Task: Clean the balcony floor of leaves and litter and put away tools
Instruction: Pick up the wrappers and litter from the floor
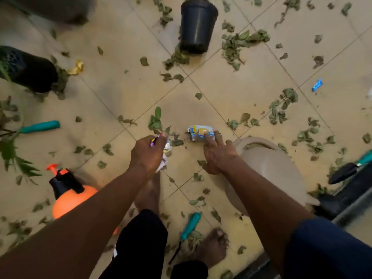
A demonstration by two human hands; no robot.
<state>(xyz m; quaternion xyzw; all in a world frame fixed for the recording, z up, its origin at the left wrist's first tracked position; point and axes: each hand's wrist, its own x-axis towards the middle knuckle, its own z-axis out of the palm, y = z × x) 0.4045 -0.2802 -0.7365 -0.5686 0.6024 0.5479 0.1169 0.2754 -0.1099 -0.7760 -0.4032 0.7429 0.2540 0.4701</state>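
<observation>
Dry green leaves [237, 43] lie scattered over the beige tiled floor [124, 91]. My left hand [148, 153] grips a bunch of crumpled wrappers [165, 158], silver and purple showing between the fingers. My right hand [216, 153] reaches down with straight fingers that touch a crumpled blue and yellow wrapper [200, 132] lying on the tile. A gold wrapper [76, 67] lies at the left and a blue wrapper [317, 84] at the right. Teal-handled garden tools lie at the left [41, 126], by my feet [190, 223] and at the right edge [351, 168].
An orange pressure sprayer [70, 195] stands at the lower left. A black pot [198, 25] stands ahead, another black pot [26, 68] lies at the left, and a beige pot [267, 164] sits under my right arm. My bare feet stand below the hands.
</observation>
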